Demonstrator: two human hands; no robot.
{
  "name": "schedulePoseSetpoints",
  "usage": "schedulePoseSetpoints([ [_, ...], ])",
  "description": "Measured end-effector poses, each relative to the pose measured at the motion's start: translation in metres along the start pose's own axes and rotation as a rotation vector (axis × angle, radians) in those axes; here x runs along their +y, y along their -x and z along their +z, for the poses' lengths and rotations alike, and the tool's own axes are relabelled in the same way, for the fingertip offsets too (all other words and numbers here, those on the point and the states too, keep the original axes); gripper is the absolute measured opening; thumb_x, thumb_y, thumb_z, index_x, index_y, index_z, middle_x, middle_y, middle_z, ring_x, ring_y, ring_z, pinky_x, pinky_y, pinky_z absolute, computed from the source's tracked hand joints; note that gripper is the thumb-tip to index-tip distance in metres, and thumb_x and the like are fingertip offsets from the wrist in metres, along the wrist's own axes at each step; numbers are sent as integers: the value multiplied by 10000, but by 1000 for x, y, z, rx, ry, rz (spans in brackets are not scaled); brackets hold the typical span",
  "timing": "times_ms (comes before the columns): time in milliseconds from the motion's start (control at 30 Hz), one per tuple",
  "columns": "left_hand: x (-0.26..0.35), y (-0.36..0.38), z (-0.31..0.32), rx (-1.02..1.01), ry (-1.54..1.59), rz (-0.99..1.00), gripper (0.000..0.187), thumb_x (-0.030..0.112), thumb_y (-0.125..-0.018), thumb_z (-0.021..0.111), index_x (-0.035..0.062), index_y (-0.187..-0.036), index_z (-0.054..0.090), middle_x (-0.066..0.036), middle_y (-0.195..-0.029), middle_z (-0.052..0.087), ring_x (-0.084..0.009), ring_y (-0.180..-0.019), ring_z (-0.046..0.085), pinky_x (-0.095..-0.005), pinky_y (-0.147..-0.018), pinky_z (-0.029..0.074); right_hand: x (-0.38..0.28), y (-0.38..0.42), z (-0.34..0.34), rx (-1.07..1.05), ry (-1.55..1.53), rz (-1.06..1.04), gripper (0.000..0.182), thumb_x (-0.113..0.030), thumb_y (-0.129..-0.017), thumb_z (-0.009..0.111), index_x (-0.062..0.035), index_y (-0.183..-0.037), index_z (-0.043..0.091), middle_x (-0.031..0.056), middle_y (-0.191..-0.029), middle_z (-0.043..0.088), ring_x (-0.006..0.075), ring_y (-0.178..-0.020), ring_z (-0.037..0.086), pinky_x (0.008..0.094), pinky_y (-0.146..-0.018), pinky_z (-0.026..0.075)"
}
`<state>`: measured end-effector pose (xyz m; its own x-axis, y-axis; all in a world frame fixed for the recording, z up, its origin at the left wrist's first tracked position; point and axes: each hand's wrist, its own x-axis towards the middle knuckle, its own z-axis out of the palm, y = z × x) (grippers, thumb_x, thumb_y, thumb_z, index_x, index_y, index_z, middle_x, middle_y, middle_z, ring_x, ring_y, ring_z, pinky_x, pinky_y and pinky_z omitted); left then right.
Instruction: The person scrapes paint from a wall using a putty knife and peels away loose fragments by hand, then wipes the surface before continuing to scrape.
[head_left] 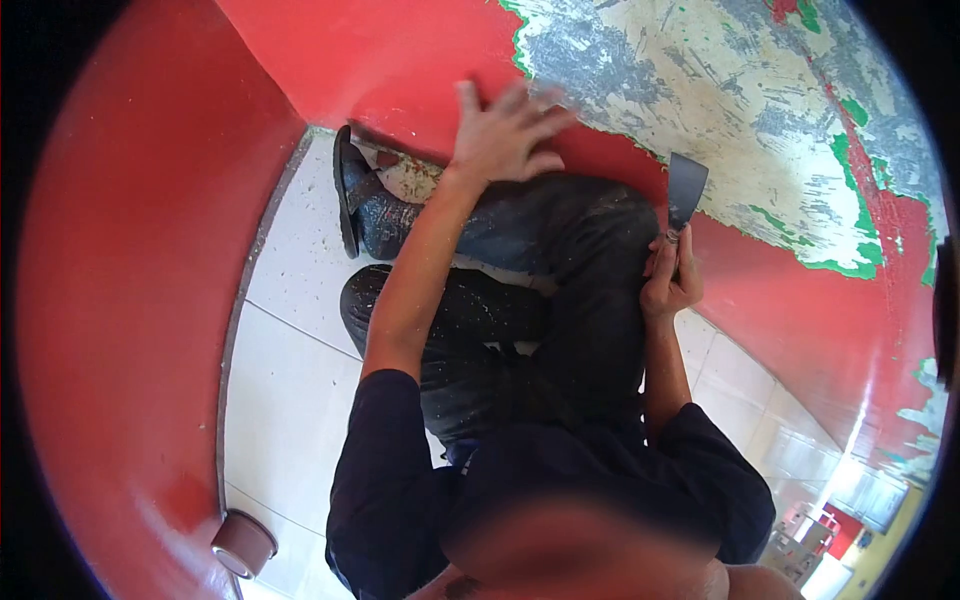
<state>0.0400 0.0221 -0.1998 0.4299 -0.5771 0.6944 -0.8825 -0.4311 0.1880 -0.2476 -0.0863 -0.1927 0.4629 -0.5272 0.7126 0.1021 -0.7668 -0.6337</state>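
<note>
My right hand [672, 278] is closed round the handle of a scraper [686, 188], its wide grey blade pointing up close to the wall. Fingers spread and blurred by motion, my left hand [508, 138] is over my bent leg, near the red paint of the wall [400, 70]. Just beyond both hands is a large stripped patch [690, 110], white and grey with ragged green edges. The scraper's handle is mostly hidden by my fingers.
Paint flakes [410, 180] lie on the white floor tiles [290, 370] by my shoe [347, 190]. A second red wall [130, 260] runs along the left. Near its foot stands a small brown pot [244, 544]. Several boxes and other items are far off at lower right.
</note>
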Motion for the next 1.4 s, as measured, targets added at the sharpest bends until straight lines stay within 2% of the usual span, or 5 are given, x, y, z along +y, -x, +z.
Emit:
schedulePoseSetpoints([
  [367,32,38,49,135,231,302,643,317,-926,482,-83,-1405,330,-312,-1495,212,-471,-1398,178,-612,-1111,89,-4,2,2,44,-13,114,372,17,-933,496,67,-1302,511,97,-795,647,61,-519,484,197,-470,399],
  [533,37,68,60,197,626,-268,660,328,-926,493,23,-1470,277,-274,-1535,144,-457,-1421,123,-619,-1111,58,-5,-2,1,0,-6,30,383,3,-951,476,48,-1330,489,109,-807,634,64,-515,468,196,-467,384],
  [900,-4,123,7,-747,614,-396,504,371,-924,516,87,-1339,490,-160,-1443,400,-376,-1335,352,-551,-1097,248,-9,2,-6,78,-97,156,369,40,-905,531,54,-1273,551,75,-780,646,61,-527,498,197,-479,409],
  [1133,43,105,-53,-513,375,215,475,390,-931,509,107,-1312,514,-159,-1403,440,-343,-1300,405,-496,-1082,298,-2,0,-7,103,-157,149,356,31,-884,565,44,-1239,585,77,-784,663,63,-537,517,211,-499,431],
  [1400,15,174,-50,-651,70,-423,569,390,-942,513,8,-1357,436,-215,-1382,450,-403,-1266,425,-455,-1045,360,6,1,-20,116,-312,197,347,29,-880,571,39,-1226,596,75,-766,658,66,-526,521,209,-499,435],
])
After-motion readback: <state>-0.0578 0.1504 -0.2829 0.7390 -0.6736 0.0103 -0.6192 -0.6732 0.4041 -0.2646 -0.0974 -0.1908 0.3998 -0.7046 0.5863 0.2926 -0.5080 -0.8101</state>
